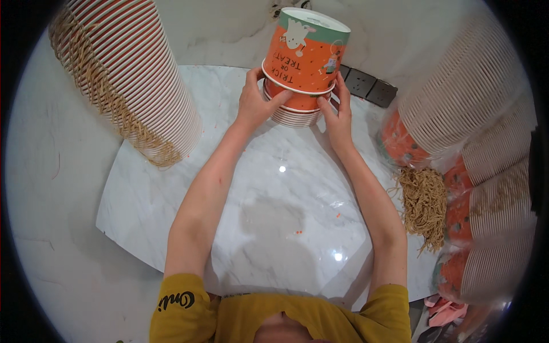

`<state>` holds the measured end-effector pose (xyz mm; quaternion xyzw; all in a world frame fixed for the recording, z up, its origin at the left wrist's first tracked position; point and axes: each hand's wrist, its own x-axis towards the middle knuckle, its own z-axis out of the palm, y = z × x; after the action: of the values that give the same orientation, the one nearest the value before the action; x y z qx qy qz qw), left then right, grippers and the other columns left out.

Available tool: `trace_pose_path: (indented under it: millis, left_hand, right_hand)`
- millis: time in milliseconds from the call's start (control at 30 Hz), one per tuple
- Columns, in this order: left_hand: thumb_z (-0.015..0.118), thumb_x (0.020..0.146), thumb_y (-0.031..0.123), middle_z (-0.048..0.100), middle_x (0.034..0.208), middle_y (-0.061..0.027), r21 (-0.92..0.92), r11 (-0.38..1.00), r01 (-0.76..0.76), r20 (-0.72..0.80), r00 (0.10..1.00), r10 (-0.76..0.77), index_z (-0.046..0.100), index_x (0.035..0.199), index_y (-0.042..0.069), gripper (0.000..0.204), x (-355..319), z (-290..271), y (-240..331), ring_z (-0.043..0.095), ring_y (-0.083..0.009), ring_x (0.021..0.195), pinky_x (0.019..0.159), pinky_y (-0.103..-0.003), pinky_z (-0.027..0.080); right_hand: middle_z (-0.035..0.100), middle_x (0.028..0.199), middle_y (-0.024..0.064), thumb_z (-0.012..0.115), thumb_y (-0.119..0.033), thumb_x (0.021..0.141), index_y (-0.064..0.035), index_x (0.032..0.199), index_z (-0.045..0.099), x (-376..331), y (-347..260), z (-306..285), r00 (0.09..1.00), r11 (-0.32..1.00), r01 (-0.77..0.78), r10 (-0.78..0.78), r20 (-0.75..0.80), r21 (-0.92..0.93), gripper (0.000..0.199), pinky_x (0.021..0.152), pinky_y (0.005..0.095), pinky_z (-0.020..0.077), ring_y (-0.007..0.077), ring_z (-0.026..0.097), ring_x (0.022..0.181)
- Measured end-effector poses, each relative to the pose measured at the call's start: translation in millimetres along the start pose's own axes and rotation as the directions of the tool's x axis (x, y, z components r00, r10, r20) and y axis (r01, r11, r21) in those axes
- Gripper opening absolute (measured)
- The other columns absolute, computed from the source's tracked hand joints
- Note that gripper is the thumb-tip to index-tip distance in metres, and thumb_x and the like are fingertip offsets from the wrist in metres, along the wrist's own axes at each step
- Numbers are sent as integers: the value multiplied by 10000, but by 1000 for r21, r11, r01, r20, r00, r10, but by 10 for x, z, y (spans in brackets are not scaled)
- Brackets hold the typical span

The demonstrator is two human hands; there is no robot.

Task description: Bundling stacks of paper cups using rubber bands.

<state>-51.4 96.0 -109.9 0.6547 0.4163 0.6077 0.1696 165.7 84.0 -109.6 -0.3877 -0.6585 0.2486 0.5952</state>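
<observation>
An orange paper bucket (306, 48) with a green band and cartoon figures stands upside down on top of a short stack of like buckets (294, 113) at the far side of the white marble tabletop (171, 194). My left hand (255, 103) grips the left rim of the top bucket, thumb on the stack below. My right hand (339, 114) holds the right rim in the same way. Both forearms reach out from my yellow shirt.
A tall leaning stack of nested buckets with tan string handles (123, 74) stands at the left. More wrapped stacks (474, 114) lie at the right, beside a loose bundle of tan string (424, 203). A dark power strip (369, 86) lies behind the short stack.
</observation>
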Motion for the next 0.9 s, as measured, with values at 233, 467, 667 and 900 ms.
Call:
trace_pose_path:
  millis: [233,467,667,900]
  left_hand:
    - [846,751,392,485,1362,-189,-180,983,44,-33,998,-51,305,1443,-18,969,6,26,-70,511,-301,1281,1083,-407,417]
    - [838,759,362,442,1438,-183,54,993,-106,3,994,106,337,1492,5,957,15,12,49,466,-316,1334,1093,-413,420]
    - [834,757,384,431,1450,-192,67,986,-154,-20,988,156,314,1499,-12,990,71,14,147,434,-328,1355,1086,-419,425]
    - [835,756,397,403,1457,-239,5,990,-143,-21,989,143,251,1501,-55,1049,164,57,215,419,-359,1364,1100,-437,406]
  right_hand:
    - [434,1425,121,600,-193,953,-59,1521,330,18,31,-55,1000,997,-12,13,-5,73,644,1133,382,333,243,418,1346]
    - [421,1454,147,651,-257,961,-45,1520,309,51,-145,47,1000,993,25,-26,4,118,689,1145,387,322,238,425,1356]
    - [413,1477,128,679,-194,937,-67,1533,301,161,-282,-42,999,993,0,-5,44,116,717,1133,396,351,234,443,1346]
    - [408,1418,106,672,-90,926,-96,1569,276,194,-383,-40,995,993,89,-91,33,72,755,1019,336,457,193,472,1280]
